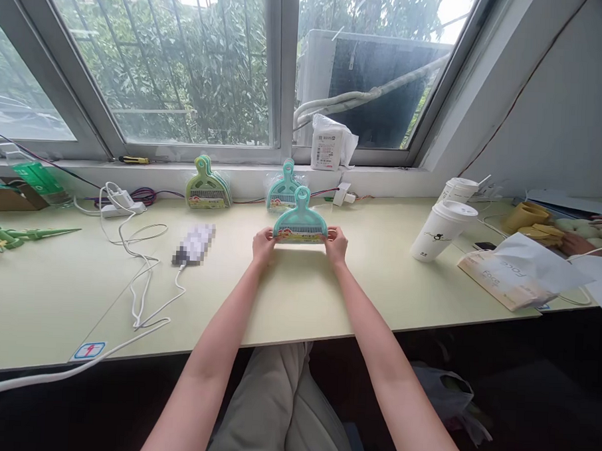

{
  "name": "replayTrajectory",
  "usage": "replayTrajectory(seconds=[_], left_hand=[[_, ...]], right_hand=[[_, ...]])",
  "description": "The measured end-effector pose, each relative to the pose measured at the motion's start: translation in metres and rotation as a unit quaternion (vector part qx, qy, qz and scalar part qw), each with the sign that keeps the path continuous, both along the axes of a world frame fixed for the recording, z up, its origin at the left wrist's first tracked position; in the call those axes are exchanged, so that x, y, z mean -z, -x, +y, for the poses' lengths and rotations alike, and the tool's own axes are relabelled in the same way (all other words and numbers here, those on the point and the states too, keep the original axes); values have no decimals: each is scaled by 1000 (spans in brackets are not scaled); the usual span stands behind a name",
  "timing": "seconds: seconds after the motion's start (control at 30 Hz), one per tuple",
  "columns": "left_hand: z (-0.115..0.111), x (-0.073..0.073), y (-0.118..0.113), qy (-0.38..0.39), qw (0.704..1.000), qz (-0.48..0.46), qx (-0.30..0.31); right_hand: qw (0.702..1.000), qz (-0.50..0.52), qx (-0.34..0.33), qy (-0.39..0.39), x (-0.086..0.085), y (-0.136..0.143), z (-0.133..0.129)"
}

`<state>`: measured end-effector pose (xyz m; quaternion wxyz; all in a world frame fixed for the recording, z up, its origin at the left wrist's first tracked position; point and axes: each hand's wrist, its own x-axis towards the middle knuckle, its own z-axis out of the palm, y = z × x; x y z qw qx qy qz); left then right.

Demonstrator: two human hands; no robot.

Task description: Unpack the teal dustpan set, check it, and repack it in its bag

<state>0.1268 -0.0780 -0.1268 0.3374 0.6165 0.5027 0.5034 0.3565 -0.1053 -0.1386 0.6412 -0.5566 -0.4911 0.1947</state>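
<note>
A teal dustpan-and-brush set point(301, 217) is held upright above the pale table point(298, 298), its handle pointing up. My left hand point(264, 244) grips its left lower corner and my right hand point(337, 245) grips its right lower corner, both with fingers closed on it. Just behind it, another teal set point(281, 193) leans by the window wall. Farther left, several yellow-green sets point(207, 185) stand together against the same wall.
A phone-like blurred object point(194, 244) and white cables point(144, 265) lie left. White cups point(438, 233) and a tissue pack point(521, 272) stand right. A green bottle point(38, 177) is at far left. Another person's hand point(574, 244) shows at far right.
</note>
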Motion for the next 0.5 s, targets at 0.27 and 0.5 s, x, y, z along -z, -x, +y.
replayTrajectory(seconds=[0.27, 0.5], left_hand=[[50, 7, 12, -53, 990, 132, -21], [108, 7, 27, -69, 985, 139, -79]], right_hand=[[983, -170, 41, 58, -1, 12, 41], [964, -260, 43, 47, -3, 41, 97]])
